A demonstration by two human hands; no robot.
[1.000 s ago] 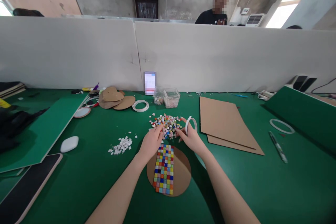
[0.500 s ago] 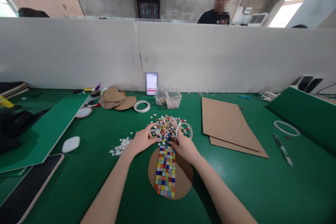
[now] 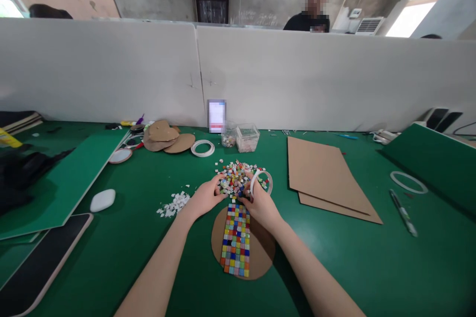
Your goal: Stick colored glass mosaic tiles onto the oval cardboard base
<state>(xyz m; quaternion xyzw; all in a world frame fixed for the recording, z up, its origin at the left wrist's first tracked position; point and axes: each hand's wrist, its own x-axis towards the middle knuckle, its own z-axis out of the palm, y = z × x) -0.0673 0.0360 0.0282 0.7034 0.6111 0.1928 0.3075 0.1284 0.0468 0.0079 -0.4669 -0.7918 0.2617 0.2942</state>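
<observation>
A heap of small multicoloured mosaic tiles (image 3: 238,178) lies on the green table. My left hand (image 3: 204,200) is at the heap's left side, thumb and fingers apart and touching its edge. My right hand (image 3: 263,208) reaches in from the right; its thumb and fingers are apart among the nearest tiles. A white ring (image 3: 271,184) overlaps the right fingers; whether they touch it I cannot tell. Below the hands, a rectangular strip of coloured tiles in rows (image 3: 236,240) rests on a round cardboard disc (image 3: 262,252).
White chips (image 3: 174,204) lie left of my left hand. Behind the heap stand a clear box (image 3: 247,138), a jar (image 3: 228,137) and a phone (image 3: 216,116). Cardboard sheets (image 3: 323,168) and a pen (image 3: 403,213) are at right. A person (image 3: 308,20) is beyond the partition.
The whole view has shifted slightly. My hands stay at the heap, with only small finger movement; the tile strip and disc look unchanged.
</observation>
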